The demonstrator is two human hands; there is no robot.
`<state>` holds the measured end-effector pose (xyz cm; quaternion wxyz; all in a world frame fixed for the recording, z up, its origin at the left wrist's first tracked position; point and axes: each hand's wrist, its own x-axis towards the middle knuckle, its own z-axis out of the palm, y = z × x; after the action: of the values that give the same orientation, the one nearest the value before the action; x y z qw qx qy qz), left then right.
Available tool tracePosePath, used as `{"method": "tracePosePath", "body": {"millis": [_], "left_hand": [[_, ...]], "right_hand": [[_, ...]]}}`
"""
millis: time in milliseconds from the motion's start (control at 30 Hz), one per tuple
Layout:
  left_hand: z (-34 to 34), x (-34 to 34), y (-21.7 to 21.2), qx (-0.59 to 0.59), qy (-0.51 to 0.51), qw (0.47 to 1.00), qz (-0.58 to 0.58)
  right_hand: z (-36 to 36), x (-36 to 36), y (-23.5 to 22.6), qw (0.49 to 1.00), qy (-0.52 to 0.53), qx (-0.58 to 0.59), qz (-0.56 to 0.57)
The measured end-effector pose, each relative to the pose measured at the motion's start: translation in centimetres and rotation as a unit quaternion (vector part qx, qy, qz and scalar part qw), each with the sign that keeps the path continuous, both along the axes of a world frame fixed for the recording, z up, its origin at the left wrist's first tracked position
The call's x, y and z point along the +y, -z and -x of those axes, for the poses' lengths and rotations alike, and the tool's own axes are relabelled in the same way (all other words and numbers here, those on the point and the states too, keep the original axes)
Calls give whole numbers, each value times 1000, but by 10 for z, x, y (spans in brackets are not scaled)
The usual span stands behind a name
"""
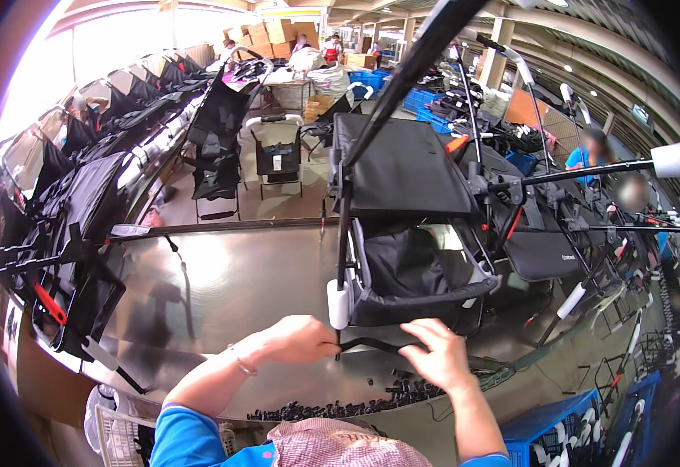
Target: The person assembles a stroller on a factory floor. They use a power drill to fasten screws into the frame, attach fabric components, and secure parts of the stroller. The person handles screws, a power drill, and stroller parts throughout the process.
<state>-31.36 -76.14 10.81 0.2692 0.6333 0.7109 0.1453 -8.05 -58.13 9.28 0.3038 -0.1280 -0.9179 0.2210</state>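
A black stroller frame [414,265] with fabric panels and a basket-like pouch stands on the shiny metal table in front of me. My left hand [302,340] is closed at the lower tip of a frame tube, just below its white sleeve [338,305]. A curved black strip [371,342] runs from those fingers across to my right hand [438,355]. The right thumb and fingers are bent around the strip's other end, below the front of the pouch. What the left fingertips press on is partly hidden.
Small black parts [340,402] lie along the table's near edge [277,412]. More folded frames [75,210] crowd the left and right. A blue crate [550,428] of white-ended tubes sits at lower right, a white basket [118,428] at lower left. A co-worker [586,156] is at right.
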Motion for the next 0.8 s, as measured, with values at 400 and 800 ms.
{"method": "tracePosePath", "body": {"millis": [400, 800], "left_hand": [[41, 116, -128, 130, -238, 627, -730], [73, 101, -143, -83, -259, 765, -583]], "right_hand": [[4, 2, 34, 927, 17, 60, 370], [31, 3, 19, 865, 30, 218, 451]]}}
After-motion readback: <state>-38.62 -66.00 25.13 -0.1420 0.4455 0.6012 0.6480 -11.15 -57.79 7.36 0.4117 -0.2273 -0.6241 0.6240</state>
